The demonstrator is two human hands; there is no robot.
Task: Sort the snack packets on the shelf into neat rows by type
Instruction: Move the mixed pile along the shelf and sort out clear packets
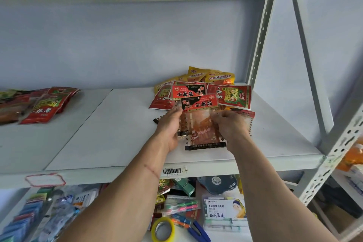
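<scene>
Both hands are up on the white shelf: the left hand grips the left edge of a clear red-topped packet, the right hand pinches its right edge. Behind it sits a jumbled heap of red and yellow packets. Far left, another group of red packets lies apart. Below, a yellow tape roll beside blue scissors.

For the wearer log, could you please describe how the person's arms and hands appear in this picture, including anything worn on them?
Both forearms are bare to the bottom edge of the picture: no sleeves, gloves, watch or rings show. The left hand and right hand carry nothing worn. The one marking is a thin reddish scratch line running slantwise across the left forearm, just below the wrist.
</scene>
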